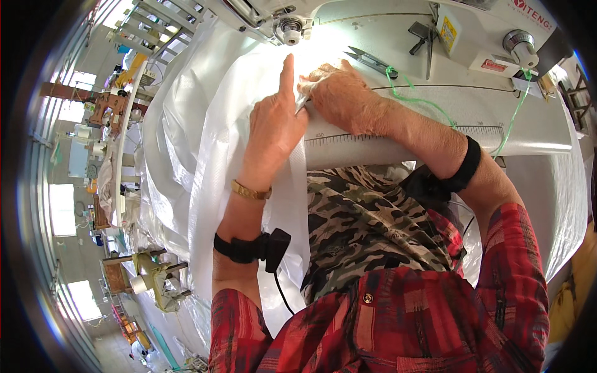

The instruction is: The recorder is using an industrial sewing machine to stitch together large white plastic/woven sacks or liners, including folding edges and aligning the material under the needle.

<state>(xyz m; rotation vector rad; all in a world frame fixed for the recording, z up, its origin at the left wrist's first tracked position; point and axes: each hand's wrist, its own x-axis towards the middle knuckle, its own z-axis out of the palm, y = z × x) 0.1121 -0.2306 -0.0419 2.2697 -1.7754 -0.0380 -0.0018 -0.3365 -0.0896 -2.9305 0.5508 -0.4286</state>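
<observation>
A white woven plastic sheet (214,143) lies over the left of the sewing machine bed and hangs down toward my lap. My left hand (273,127) rests on it, index finger stretched toward the machine's needle area (291,34). Its other fingers curl under onto the sheet, partly hidden. Close beside it, my right hand (345,96) is closed, fingers bent and pinching the sheet's edge below the needle. A small greyish sliver shows between the hands; I cannot make out what it is. Bright lamp light washes out the sheet under the needle.
Thread snips (372,62) lie on the bed just beyond my right hand, near a green thread (423,99). A dark metal fitting (424,40) stands farther back. A printed ruler scale (348,137) runs along the front edge. Other workbenches (124,143) stand at left.
</observation>
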